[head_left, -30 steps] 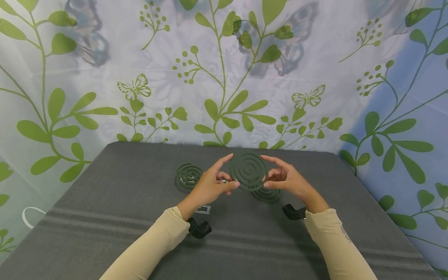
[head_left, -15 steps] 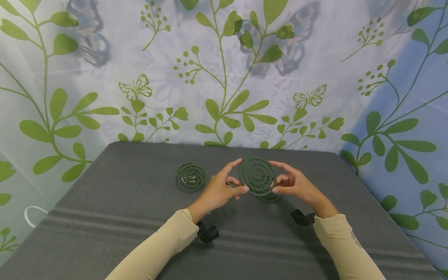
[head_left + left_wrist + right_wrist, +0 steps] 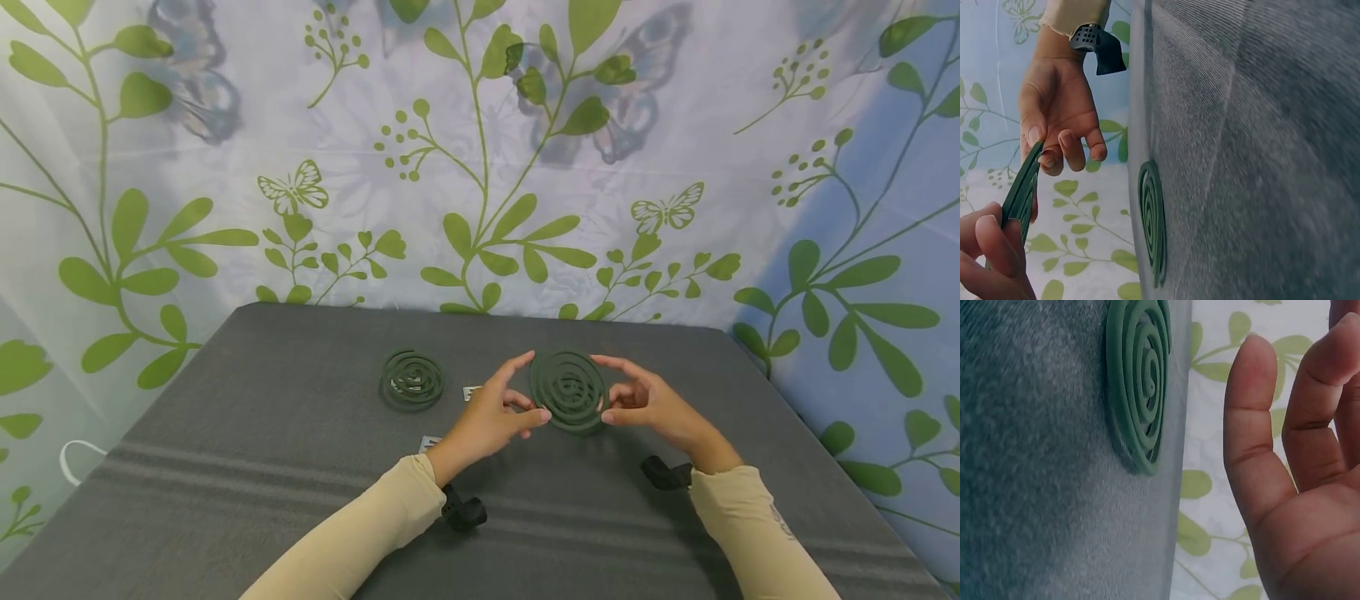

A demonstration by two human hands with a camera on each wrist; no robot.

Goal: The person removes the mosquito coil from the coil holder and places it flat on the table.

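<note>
A white loop [image 3: 71, 464] is curving at the far left beside the grey cloth-covered table [image 3: 300, 375], and a leaf-printed backdrop [image 3: 360, 192] is hanging behind. Left of the hands, one green mosquito coil [image 3: 412, 381] is lying on the table. A flat metal piece [image 3: 430, 443] is peeking out beside the left wrist, and another metal piece [image 3: 471, 392] is showing just left of the left hand [image 3: 491, 418]. The left forearm, in a beige sleeve [image 3: 375, 525], is slanting forward and to the right, with a black wrist mount [image 3: 467, 512] jutting below the cuff. The left thumb and index finger are pinching the left rim of the held mosquito coil [image 3: 567, 388]; the other fingers are curling behind the thumb. This coil is hanging above the table between the two hands, its broad face turning toward the head camera. The right hand [image 3: 663, 412] is mirroring the left: its thumb and index finger are pinching the opposite rim, while the remaining fingers are bending loosely toward the palm. The right forearm is slanting forward and to the left, and a second black mount [image 3: 665, 474] is sitting at its wrist. Both wrist views are showing a coil lying flat on the cloth.
</note>
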